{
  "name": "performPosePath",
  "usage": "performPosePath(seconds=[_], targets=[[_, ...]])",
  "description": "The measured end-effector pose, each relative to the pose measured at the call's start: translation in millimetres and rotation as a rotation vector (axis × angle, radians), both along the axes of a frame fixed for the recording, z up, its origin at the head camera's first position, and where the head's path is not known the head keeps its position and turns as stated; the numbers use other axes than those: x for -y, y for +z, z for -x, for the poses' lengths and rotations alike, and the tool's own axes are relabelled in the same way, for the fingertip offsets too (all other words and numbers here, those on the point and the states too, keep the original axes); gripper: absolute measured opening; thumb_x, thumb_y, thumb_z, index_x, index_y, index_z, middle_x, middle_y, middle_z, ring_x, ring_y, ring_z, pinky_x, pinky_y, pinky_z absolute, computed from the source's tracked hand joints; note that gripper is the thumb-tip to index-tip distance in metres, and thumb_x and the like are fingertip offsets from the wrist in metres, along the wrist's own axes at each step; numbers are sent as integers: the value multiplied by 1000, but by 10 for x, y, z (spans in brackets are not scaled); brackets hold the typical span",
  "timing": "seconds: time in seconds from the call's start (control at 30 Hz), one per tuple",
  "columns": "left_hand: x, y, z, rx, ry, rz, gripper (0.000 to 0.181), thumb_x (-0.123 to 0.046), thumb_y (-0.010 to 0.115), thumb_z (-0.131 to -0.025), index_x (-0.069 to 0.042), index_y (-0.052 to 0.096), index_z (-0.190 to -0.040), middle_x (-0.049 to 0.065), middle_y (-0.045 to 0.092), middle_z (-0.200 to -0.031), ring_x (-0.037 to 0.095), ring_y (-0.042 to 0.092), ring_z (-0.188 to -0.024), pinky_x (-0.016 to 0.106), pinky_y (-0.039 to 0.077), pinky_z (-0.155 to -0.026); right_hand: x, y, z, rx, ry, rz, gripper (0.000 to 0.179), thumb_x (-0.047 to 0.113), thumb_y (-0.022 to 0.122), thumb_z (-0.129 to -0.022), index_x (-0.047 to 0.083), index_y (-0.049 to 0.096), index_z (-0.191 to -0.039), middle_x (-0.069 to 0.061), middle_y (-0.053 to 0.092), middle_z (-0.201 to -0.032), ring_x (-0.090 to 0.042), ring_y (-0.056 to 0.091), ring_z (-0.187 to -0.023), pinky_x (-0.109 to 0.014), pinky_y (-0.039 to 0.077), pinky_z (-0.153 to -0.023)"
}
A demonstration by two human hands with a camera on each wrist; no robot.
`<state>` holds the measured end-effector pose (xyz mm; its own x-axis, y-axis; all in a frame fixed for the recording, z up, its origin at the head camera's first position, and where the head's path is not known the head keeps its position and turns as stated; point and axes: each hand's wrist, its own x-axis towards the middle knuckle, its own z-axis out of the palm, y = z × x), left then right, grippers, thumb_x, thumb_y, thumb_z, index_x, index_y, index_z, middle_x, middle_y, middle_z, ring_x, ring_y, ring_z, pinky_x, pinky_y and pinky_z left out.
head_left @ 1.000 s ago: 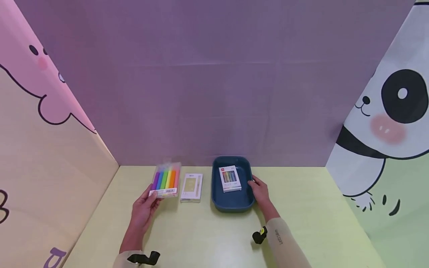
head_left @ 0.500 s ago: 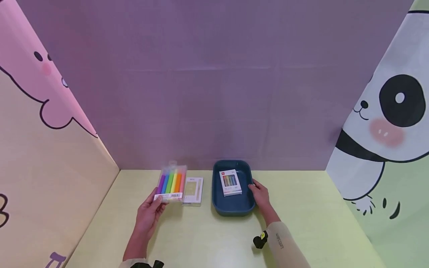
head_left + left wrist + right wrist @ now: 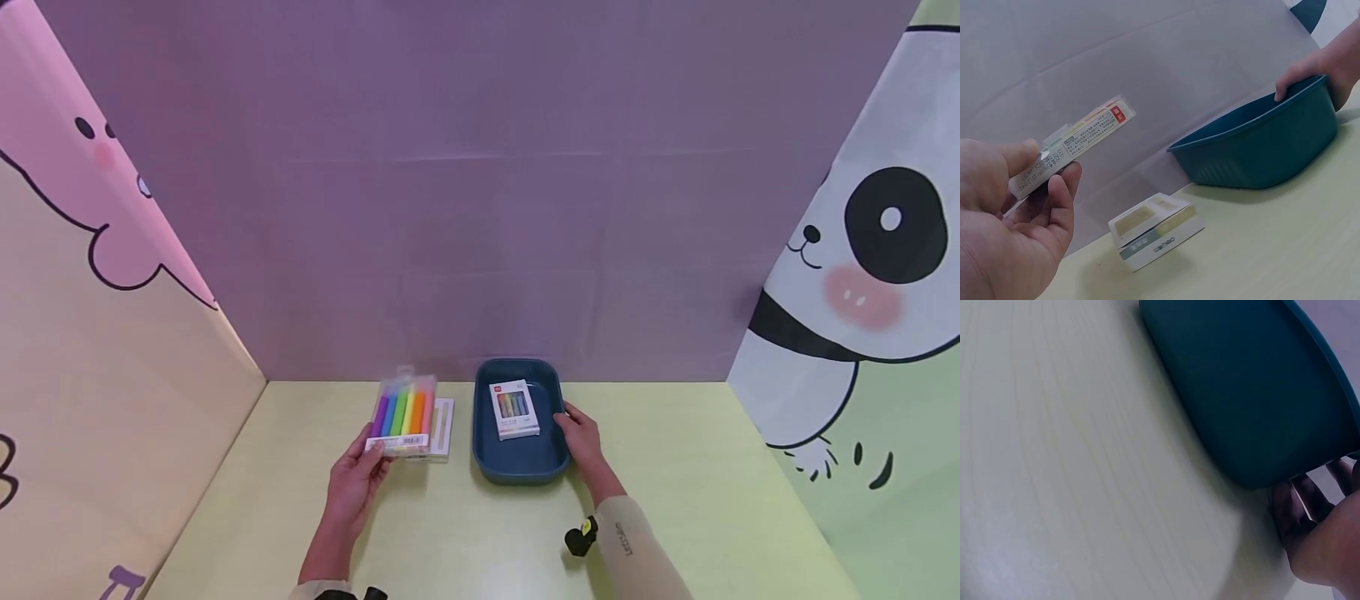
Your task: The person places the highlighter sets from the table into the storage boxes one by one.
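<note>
My left hand [image 3: 356, 487] pinches a clear pack of rainbow-coloured markers [image 3: 405, 414] by its near end, thumb on top and fingers beneath. In the left wrist view the pack [image 3: 1085, 134] is edge-on, raised above the table. It partly covers a white box [image 3: 443, 429] with a yellowish panel, which lies flat on the table. To the right stands a dark blue rectangular basin [image 3: 521, 467]. A small white box with coloured sticks printed on it [image 3: 514, 410] lies inside. My right hand [image 3: 581, 435] grips the basin's right rim, thumb over the edge and fingers outside.
The pale yellow table [image 3: 465, 542] ends at a purple backdrop [image 3: 480, 208] right behind the basin. Printed panels stand at both sides, a pink cartoon figure [image 3: 75, 192] on the left and a panda [image 3: 862, 250] on the right.
My left hand has carried the marker pack rightward, from beside the white box on the table to over it. The right hand stays on the basin's rim. The head view has shifted slightly.
</note>
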<state>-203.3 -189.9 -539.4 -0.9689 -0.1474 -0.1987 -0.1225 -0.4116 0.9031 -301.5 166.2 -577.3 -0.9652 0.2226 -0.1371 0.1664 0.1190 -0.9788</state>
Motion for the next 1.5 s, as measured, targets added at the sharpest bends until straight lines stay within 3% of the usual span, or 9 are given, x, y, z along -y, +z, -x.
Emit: performPosePath(seconds=[0.57,0.87,1.3,1.5], targets=[[-419,-17,117,-35,-11,29,57,-13,59,-98,-13,38,-150,10,57,-120,13,57,-86,20,51,-77,-21,15,25,33,7,-1,50,21,56,-97,2,48,-142,-23,42,-145,-40,40,-131,-53,32,-107],[-654,17,228,-37,-42,31,58,-15,61,-97,-14,39,-150,12,58,-116,17,58,-84,22,51,-75,-31,29,57,-53,-13,-47,44,16,57,-96,-3,54,-135,-25,53,-134,-40,50,-121,-50,37,-104],[-931,72,284,-17,-48,13,58,-13,62,-96,-11,40,-149,6,62,-101,14,60,-78,21,50,-71,-18,13,-20,1,8,-50,47,19,55,-98,-3,50,-139,-25,47,-140,-41,44,-128,-52,33,-107],[-1049,110,335,-10,-51,23,58,-16,64,-95,-12,42,-148,9,62,-103,17,61,-80,21,50,-72,-13,35,1,6,13,-44,48,20,55,-98,-1,49,-140,-25,45,-142,-41,43,-129,-52,33,-107]])
